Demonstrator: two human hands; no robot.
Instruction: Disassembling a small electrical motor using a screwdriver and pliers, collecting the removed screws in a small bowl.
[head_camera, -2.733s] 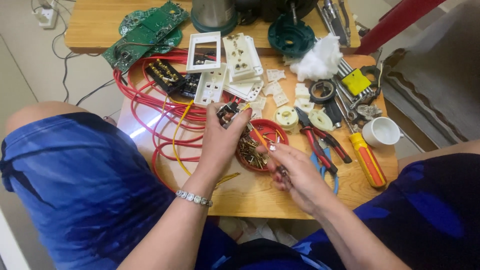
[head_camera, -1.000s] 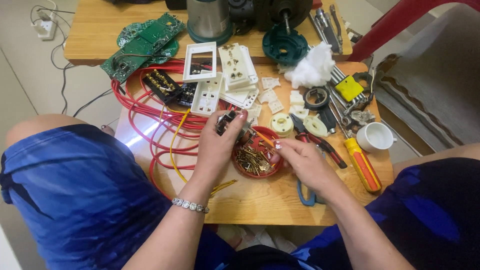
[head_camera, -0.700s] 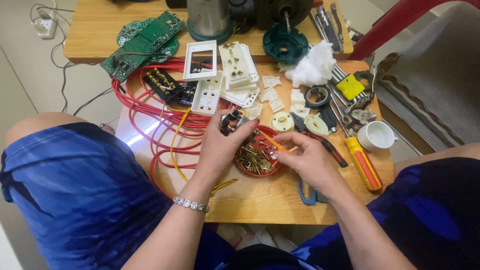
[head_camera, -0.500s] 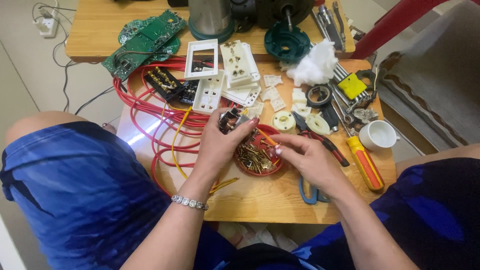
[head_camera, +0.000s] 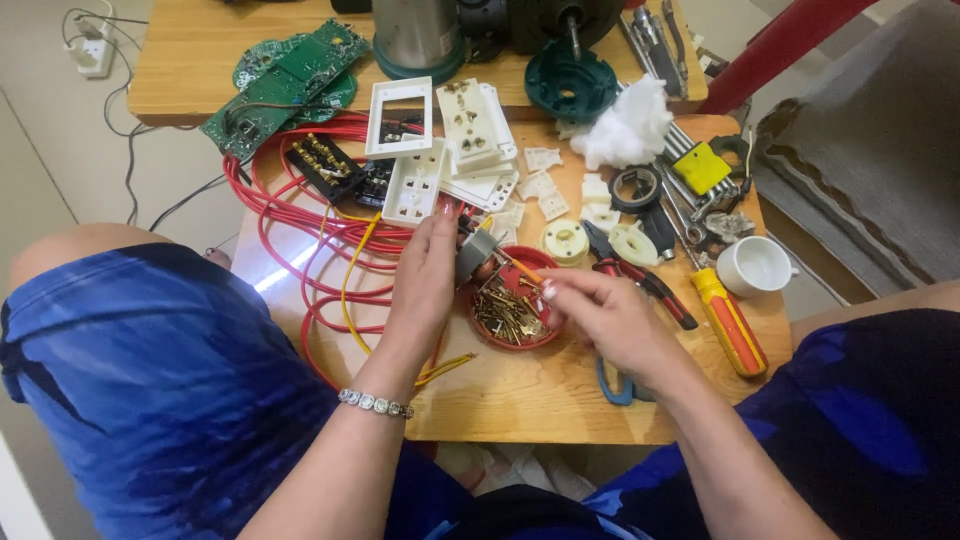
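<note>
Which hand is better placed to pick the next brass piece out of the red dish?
Probably the right. The right hand hovers at the rim of the red dish, fingertips over the brass pieces. The left hand is occupied, its grip closed on a small grey part.

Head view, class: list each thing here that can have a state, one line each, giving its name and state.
Left hand, holding a small grey part over the red dish.
Right hand, pinching a thin orange-handled tool at the part.
Red dish, holding brass screws.
White cup, upright, looks empty.
Red cable, loosely coiled.
White socket plates, stacked, unmounted.
Screwdriver, lying flat.
</note>
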